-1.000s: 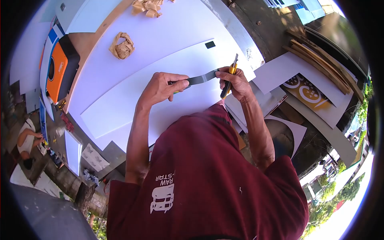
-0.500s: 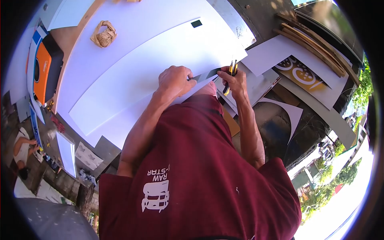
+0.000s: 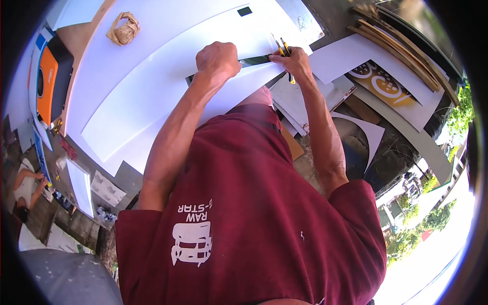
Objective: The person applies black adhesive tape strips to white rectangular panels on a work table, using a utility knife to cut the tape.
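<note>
A large white sheet [image 3: 152,101] lies in front of me, with a small black square [image 3: 244,11] near its far edge. Across it, a dark glossy strip [image 3: 255,61] stretches between my hands. My left hand [image 3: 218,60] is closed in a fist over the strip, whose other end shows beyond the wrist. At the right, my right hand [image 3: 295,62] pinches the strip's end between thumb and finger. That same hand also carries yellow-and-black cutters [image 3: 286,48], apparently two, tips pointing away from me; the fingers hide part of their handles.
A crumpled brown tape loop [image 3: 123,31] rests on the white tabletop at left. Beyond its edge stands an orange-and-black case [image 3: 47,84]. To the right are wooden strips [image 3: 396,51], white offcuts and a printed board [image 3: 381,86]. Another person [image 3: 25,185] is at far left.
Both hands have moved away from my body, up over the sheet, carrying the dark strip with them. More of the strip now shows, and the view has shifted slightly.
</note>
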A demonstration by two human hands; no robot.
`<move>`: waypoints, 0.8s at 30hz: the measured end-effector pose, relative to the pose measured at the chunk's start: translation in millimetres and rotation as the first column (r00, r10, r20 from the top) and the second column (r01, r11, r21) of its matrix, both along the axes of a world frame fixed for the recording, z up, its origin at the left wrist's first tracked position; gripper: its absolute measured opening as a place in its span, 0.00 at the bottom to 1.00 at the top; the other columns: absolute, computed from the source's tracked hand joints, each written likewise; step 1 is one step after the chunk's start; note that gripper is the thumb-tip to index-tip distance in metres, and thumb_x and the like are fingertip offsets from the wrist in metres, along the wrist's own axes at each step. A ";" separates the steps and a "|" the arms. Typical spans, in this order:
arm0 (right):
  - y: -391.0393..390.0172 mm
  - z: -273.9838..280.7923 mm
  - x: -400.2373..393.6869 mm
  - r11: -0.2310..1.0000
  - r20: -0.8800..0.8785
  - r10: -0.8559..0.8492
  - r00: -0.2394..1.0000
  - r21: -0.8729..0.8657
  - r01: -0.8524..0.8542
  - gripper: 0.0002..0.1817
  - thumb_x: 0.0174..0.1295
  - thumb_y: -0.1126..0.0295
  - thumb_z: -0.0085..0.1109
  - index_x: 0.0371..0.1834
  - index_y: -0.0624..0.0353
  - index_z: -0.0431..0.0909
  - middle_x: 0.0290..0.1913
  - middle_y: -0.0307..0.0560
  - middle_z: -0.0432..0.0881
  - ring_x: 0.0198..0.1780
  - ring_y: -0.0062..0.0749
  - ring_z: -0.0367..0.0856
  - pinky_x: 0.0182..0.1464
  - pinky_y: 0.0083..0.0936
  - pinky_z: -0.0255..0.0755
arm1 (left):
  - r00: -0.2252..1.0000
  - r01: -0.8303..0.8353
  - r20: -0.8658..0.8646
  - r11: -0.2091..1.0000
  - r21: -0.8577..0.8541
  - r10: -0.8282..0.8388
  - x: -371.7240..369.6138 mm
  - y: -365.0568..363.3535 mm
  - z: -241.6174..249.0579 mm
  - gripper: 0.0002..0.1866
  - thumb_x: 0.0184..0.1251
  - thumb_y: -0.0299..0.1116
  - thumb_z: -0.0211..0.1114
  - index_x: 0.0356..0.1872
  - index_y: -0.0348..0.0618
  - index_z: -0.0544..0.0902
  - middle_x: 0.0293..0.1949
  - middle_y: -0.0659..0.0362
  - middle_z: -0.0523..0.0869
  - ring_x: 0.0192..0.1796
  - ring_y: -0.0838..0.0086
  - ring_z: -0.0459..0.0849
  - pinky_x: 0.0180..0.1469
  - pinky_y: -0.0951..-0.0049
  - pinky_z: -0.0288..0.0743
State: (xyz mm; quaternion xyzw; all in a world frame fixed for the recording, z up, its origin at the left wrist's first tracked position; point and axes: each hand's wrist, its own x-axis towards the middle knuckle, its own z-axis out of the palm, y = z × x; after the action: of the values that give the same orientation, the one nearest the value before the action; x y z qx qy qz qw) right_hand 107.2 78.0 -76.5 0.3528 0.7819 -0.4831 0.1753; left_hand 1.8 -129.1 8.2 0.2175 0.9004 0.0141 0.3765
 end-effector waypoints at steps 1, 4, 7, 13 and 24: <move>-0.3 -0.5 -1.3 1.000 0.004 0.020 1.000 0.015 -0.020 0.14 0.48 0.59 0.79 0.33 0.56 0.90 0.25 0.40 0.86 0.25 0.23 0.81 0.32 0.26 0.76 | 1.000 -0.004 -0.006 1.000 0.007 0.004 0.4 -0.2 -0.3 0.10 0.65 0.41 0.68 0.34 0.47 0.91 0.17 0.61 0.85 0.18 0.72 0.84 0.37 0.66 0.81; -1.8 -4.3 -2.3 0.994 0.015 0.069 0.998 0.085 -0.070 0.16 0.48 0.57 0.80 0.34 0.56 0.91 0.25 0.41 0.86 0.27 0.25 0.82 0.35 0.28 0.77 | 1.000 -0.014 -0.010 1.000 -0.002 0.014 3.8 -0.7 -2.0 0.10 0.64 0.41 0.69 0.35 0.48 0.91 0.18 0.60 0.86 0.23 0.70 0.86 0.39 0.65 0.82; -4.1 -5.5 -4.1 0.987 0.015 0.097 0.995 0.130 -0.098 0.18 0.47 0.55 0.80 0.36 0.55 0.91 0.26 0.43 0.86 0.28 0.29 0.84 0.36 0.30 0.78 | 0.999 -0.014 -0.043 1.000 0.021 0.015 7.6 -2.0 -3.0 0.10 0.63 0.42 0.70 0.36 0.49 0.91 0.22 0.59 0.88 0.31 0.66 0.89 0.43 0.62 0.82; -6.8 -1.6 -5.0 0.972 0.044 0.122 0.991 0.198 -0.129 0.19 0.48 0.55 0.79 0.39 0.53 0.91 0.27 0.45 0.87 0.31 0.35 0.87 0.38 0.34 0.79 | 0.999 -0.034 -0.029 0.999 0.021 0.035 9.6 -2.9 -7.8 0.10 0.61 0.41 0.71 0.36 0.49 0.92 0.28 0.56 0.90 0.38 0.61 0.90 0.46 0.59 0.82; -14.1 -0.5 -0.6 0.965 -0.025 0.120 0.992 0.238 -0.111 0.18 0.50 0.58 0.77 0.40 0.57 0.90 0.30 0.51 0.88 0.34 0.41 0.88 0.43 0.38 0.80 | 0.999 -0.034 -0.036 0.999 0.024 0.034 11.6 -1.9 -10.6 0.10 0.59 0.39 0.71 0.36 0.47 0.92 0.34 0.51 0.91 0.41 0.57 0.90 0.47 0.57 0.83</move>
State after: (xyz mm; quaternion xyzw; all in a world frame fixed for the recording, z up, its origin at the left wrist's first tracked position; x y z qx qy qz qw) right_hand 106.6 63.9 -77.0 0.3153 0.8565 -0.3823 0.1445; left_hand 13.4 -131.1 -2.4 0.2067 0.9105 0.0272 0.3572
